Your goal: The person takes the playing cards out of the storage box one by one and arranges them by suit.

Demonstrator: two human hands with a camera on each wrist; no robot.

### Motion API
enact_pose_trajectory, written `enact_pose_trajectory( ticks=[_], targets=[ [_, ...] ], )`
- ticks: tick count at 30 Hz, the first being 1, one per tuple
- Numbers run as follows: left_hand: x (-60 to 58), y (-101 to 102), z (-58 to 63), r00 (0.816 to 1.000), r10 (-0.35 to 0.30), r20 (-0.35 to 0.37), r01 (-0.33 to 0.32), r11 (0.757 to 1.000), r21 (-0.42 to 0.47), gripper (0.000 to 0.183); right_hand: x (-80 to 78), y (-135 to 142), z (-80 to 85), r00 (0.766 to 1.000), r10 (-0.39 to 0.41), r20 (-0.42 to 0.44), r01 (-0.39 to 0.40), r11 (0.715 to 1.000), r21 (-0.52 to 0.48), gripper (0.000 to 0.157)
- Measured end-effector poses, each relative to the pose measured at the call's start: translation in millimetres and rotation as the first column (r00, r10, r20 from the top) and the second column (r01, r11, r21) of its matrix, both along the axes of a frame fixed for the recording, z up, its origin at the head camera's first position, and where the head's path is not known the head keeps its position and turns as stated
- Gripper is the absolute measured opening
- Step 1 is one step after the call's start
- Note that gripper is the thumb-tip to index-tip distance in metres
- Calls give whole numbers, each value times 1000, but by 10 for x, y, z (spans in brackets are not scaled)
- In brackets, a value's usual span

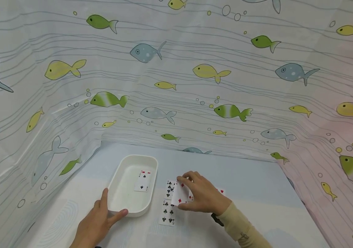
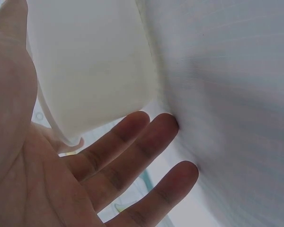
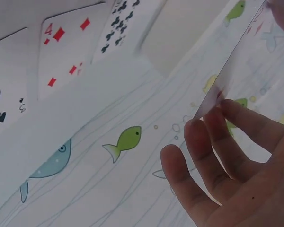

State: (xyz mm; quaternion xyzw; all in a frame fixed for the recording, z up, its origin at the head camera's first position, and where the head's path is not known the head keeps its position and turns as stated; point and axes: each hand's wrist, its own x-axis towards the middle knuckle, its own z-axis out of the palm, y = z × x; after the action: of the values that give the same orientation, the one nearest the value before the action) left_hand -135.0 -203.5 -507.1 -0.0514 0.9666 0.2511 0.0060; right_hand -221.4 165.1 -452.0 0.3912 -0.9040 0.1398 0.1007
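My right hand (image 1: 205,193) pinches a red diamonds playing card (image 1: 181,194) between thumb and fingertips. In the right wrist view that card stands nearly edge-on. It overlaps a clubs card (image 1: 169,187) and a six of clubs (image 1: 166,215) on the table in the head view. Beside these lies a four of diamonds (image 3: 61,52), partly behind the hand in the head view. At the near left corner of a white tray (image 1: 122,165), my left hand (image 1: 97,215) touches it with fingers extended. A spades card (image 1: 142,182) lies inside, partly over a red-suited card.
A hearts card (image 1: 222,191) shows to the right of my right hand. In the right wrist view a spades card (image 3: 7,90) lies near the four of diamonds. Fish-patterned sheeting (image 1: 176,100) rises around the pale table (image 1: 241,172) at the back and sides.
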Motion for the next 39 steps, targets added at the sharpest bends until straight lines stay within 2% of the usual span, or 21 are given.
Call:
enact_pose_trajectory(
  ticks=[6, 13, 21, 39],
  targets=[
    [10, -9, -10, 1000, -3, -5, 3, 1000, 6, 124, 32, 81, -150, 999, -35, 40, 33, 999, 40, 82],
    [0, -28, -11, 1000, -6, -1, 6, 1000, 5, 124, 64, 119, -334, 998, -16, 69, 9, 995, 103, 79],
    [18, -19, 1, 1000, -7, -7, 7, 1000, 13, 123, 110, 119, -471, 991, -44, 124, 20, 982, 188, 78],
    [6, -29, -17, 1000, -2, -1, 2, 1000, 15, 123, 133, 102, -527, 986, -11, 165, -27, 975, 222, 80]
  ],
)
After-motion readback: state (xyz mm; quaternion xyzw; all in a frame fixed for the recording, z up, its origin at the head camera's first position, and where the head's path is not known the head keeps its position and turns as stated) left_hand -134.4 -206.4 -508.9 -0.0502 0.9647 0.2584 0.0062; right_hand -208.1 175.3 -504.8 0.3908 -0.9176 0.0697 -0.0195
